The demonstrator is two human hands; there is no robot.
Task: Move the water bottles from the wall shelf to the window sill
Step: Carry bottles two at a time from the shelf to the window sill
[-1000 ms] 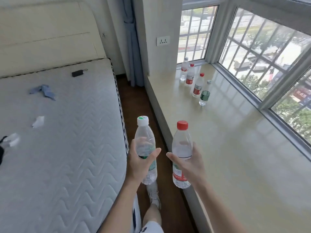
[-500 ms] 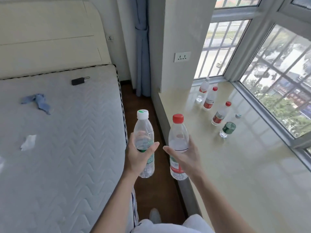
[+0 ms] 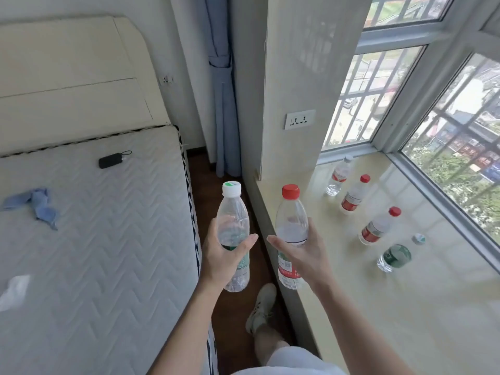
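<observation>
Two clear water bottles are carried upright in a narrow bedroom. A quilted white mattress (image 3: 94, 253) with a cream headboard (image 3: 67, 77) fills the left. A strip of dark wooden floor (image 3: 235, 334) separates it from a glossy cream window sill (image 3: 405, 307) on the right, beneath a barred window (image 3: 446, 131). A tied blue curtain (image 3: 223, 104) hangs in the far corner, and a wall socket (image 3: 299, 119) sits on the pillar beside it. On the mattress lie a black device (image 3: 111, 160), a blue cloth (image 3: 35, 204) and a white scrap (image 3: 13, 290).

Four bottles stand in a slanted row on the sill, well apart from the hands: the far bottle (image 3: 338, 177), second bottle (image 3: 353, 197), third bottle (image 3: 377, 227) and near green-labelled bottle (image 3: 395, 255).

The left hand (image 3: 221, 258) wraps the white-capped bottle (image 3: 233, 226) at mid-body, thumb across the near face, over the floor. The right hand (image 3: 305, 255) curls round the red-capped bottle (image 3: 291, 220) at mid-body, over the sill's floor-side edge. On each, the shoulder and cap rise above the grip and the base shows below it. Both long axes run near vertical, caps uppermost. A pale shoe (image 3: 261, 307) rests on the floor below.
</observation>
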